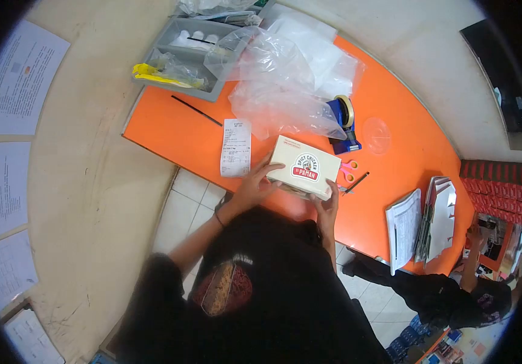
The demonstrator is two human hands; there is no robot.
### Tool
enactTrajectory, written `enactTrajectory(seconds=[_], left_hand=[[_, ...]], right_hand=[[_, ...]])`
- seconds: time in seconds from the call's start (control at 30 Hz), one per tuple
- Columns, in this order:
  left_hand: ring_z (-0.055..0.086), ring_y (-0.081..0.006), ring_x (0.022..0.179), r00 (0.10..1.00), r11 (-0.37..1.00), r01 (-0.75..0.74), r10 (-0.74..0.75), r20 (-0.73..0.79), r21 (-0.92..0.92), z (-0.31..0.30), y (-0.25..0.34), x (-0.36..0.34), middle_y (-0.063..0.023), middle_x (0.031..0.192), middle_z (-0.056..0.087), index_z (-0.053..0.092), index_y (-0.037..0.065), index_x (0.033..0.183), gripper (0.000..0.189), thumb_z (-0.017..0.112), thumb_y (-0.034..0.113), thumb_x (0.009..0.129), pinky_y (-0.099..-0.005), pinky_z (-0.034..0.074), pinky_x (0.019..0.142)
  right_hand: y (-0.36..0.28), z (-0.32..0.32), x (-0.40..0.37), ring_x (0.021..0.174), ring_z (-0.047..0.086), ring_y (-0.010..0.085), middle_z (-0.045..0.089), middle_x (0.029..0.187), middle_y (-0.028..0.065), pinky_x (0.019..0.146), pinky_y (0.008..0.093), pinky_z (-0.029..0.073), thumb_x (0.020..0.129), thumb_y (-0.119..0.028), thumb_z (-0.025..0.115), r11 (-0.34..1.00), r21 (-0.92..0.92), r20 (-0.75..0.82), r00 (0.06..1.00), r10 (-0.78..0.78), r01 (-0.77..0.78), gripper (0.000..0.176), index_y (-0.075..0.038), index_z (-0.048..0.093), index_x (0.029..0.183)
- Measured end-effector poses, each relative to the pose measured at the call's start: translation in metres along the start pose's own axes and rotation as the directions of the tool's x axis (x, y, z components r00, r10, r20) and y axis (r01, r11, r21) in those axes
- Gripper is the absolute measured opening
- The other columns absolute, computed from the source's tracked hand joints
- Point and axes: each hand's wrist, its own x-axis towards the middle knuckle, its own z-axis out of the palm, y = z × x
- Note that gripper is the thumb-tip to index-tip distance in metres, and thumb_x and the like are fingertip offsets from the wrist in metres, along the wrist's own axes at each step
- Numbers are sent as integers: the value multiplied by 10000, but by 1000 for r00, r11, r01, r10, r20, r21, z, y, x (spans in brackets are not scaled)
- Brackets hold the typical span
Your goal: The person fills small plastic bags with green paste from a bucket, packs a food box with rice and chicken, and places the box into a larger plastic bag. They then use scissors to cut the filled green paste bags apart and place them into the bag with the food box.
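A cream box (pixel 305 164) with a "Spicy Chicken" label rests near the front edge of the orange table (pixel 370 212). My left hand (pixel 258 187) grips its left side, thumb on the lid. At the lower right corner, my right hand (pixel 327 208) holds the box with fingers on its edge. A printed receipt (pixel 236 147) lies just left of the box. Clear plastic bags (pixel 279 85) lie behind it. A blue tape dispenser (pixel 347 127) stands to the back right, with pink-handled scissors (pixel 349 171) beside the box.
A grey tray (pixel 212 88) with a yellow packet sits at the back left, near a black stick (pixel 195 110). Papers (pixel 404 230) and folders (pixel 440 212) lie at the right. Another person (pixel 455 297) is at the far right, near stacked red boxes (pixel 494 189).
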Motion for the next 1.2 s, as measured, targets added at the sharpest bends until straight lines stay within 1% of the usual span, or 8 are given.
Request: enactTrajectory(seconds=[0.33,0.53,0.6,0.63,0.7,0.9,1.13,1.2], left_hand=[[475,-239,1246,947,842,119,-255,-194,-526,20,-24,-3,-149,1366,458,660,65,1068,310,555,-65,807,-332,510,882],[475,-285,1249,992,995,-95,91,-87,-43,-3,-10,-5,-154,1397,430,635,106,1168,322,563,47,859,-366,476,952],[469,-286,1251,972,962,-192,214,-98,196,-11,10,-8,-136,1375,457,639,119,1168,319,588,82,856,-388,440,985],[466,-286,1252,958,920,-234,273,-86,313,-13,12,-10,-127,1364,471,641,125,1169,318,600,100,854,-400,423,1001],[472,-269,1239,917,786,-350,399,14,510,-14,4,-12,-91,1309,524,651,142,1154,308,624,152,848,-414,398,1014],[523,-207,1149,846,678,-500,516,134,539,-15,-1,15,-23,1136,630,676,139,1059,256,678,204,811,-405,399,979],[550,-283,1093,687,742,-238,585,-431,627,-118,54,169,-90,1153,608,640,102,1075,307,682,203,788,-410,418,937],[548,-292,1104,985,908,142,-89,-150,394,-155,50,216,-109,1170,596,615,117,1145,332,638,176,819,-393,435,928]], right_hand=[[3,4,0,1324,367,283,363,1441,148,1066,390,332,763,109,539,958,280,-232,973,4,62,197,-39,636,850],[-16,7,-2,1330,353,311,399,1407,178,1066,436,322,870,-91,577,990,-72,-148,980,-134,124,164,-41,666,998],[-45,42,-10,1351,325,316,397,1418,168,1080,461,295,920,-284,546,624,-730,-65,881,-470,279,364,-93,580,1227],[-44,46,-11,1351,325,316,397,1418,168,1080,461,295,920,-284,546,624,-729,-63,879,-472,283,364,-93,580,1227],[-39,50,-16,1369,292,311,367,1453,131,1090,479,270,924,-344,539,-16,-899,431,880,-199,437,477,-138,474,1349],[-61,53,5,1218,474,335,550,1285,107,1040,448,357,833,-184,664,427,-798,262,883,-391,426,390,-92,592,1205],[-76,79,6,1062,556,319,575,1163,123,884,403,464,820,-46,652,452,-788,205,870,-448,418,283,-78,636,1101],[-82,82,5,1004,582,304,586,1123,127,834,380,484,825,-22,634,486,-791,117,872,-475,371,273,-63,635,1095]])
